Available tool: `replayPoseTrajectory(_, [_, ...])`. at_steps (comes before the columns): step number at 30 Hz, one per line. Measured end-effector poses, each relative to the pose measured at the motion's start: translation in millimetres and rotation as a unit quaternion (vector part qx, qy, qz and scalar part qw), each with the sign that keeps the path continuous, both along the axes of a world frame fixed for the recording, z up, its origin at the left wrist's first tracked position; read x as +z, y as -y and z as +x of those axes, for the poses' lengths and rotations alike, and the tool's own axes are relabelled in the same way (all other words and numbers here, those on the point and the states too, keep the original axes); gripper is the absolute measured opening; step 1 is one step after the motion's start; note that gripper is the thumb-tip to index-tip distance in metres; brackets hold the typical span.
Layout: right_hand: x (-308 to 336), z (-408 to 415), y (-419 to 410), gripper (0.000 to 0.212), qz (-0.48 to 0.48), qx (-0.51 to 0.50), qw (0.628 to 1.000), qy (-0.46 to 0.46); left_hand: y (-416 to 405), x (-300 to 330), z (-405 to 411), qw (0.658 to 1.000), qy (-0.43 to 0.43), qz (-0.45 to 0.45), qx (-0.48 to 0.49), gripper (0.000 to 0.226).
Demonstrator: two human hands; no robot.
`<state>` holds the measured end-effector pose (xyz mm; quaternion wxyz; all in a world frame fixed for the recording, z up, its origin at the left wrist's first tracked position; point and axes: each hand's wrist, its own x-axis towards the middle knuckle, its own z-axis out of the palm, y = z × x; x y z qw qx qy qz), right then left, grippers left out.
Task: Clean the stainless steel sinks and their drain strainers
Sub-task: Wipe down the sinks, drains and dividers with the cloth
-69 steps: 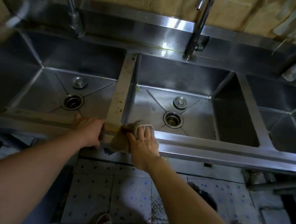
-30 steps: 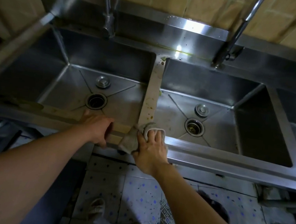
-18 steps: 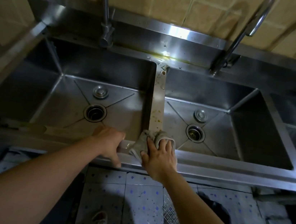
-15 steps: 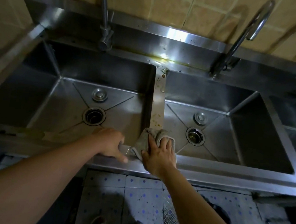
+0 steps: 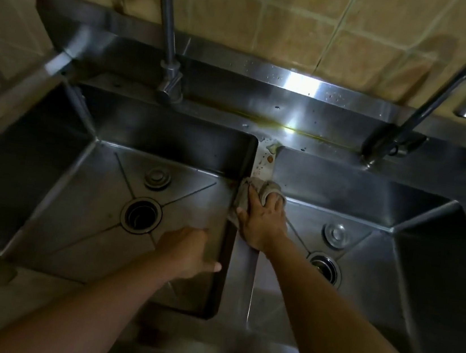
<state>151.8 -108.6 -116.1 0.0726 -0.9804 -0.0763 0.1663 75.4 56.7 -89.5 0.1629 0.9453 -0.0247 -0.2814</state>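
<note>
Two stainless steel sinks lie side by side: the left sink [image 5: 56, 182] and the right sink [image 5: 409, 267]. A narrow divider [image 5: 243, 272] runs between them, with brown stains [image 5: 266, 158] at its far end. My right hand [image 5: 261, 224] presses a grey cloth [image 5: 249, 191] onto the divider, past its middle. My left hand [image 5: 189, 252] hovers over the left sink beside the divider, fingers loose, holding nothing. Each basin has a round drain strainer, left [image 5: 140, 215] and right [image 5: 324, 267], and a small round plug behind it, left [image 5: 158, 177] and right [image 5: 336, 234].
A tall faucet [image 5: 170, 58] rises behind the left sink and a curved faucet [image 5: 418, 111] behind the right one. A steel backsplash [image 5: 267, 86] runs below the tan tiled wall [image 5: 304, 28]. The front rim [image 5: 145, 339] is near me.
My right hand has slid the cloth from the front rim up along the divider toward the back. My left hand left the front rim and moved out over the left sink. My view moved closer.
</note>
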Motion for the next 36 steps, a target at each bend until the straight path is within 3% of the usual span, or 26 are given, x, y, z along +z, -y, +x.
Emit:
replayPoseTrajectory(10, [-8, 103, 13, 0.062, 0.002, 0.016, 0.999, 0.044, 41, -4, 46, 0.996, -0.020, -0.044, 0.069, 0.065])
replayPoseTrajectory(14, [-6, 89, 12, 0.062, 0.005, 0.028, 0.999, 0.036, 40, -6, 42, 0.994, -0.028, -0.056, 0.090, 0.068])
replayPoseTrajectory(18, [-4, 49, 13, 0.064, -0.056, 0.088, 0.993, 0.046, 42, -5, 37, 0.995, 0.000, -0.047, 0.093, 0.040])
replayPoseTrajectory(20, [-6, 28, 12, 0.061, -0.056, 0.095, 0.993, 0.030, 43, -3, 37, 0.995, 0.024, -0.030, 0.087, 0.038])
replayPoseTrajectory(25, [-5, 10, 13, 0.059, -0.020, 0.065, 0.997, 0.046, 46, -5, 44, 0.996, 0.057, 0.025, 0.062, 0.071])
replayPoseTrajectory(29, [-6, 51, 17, 0.059, -0.058, 0.091, 0.991, 0.082, 44, -4, 64, 0.997, 0.057, 0.033, 0.041, 0.095])
replayPoseTrajectory(36, [4, 128, 16, 0.059, 0.020, 0.050, 0.995, 0.080, 47, 5, 112, 0.984, 0.156, -0.033, 0.080, 0.067])
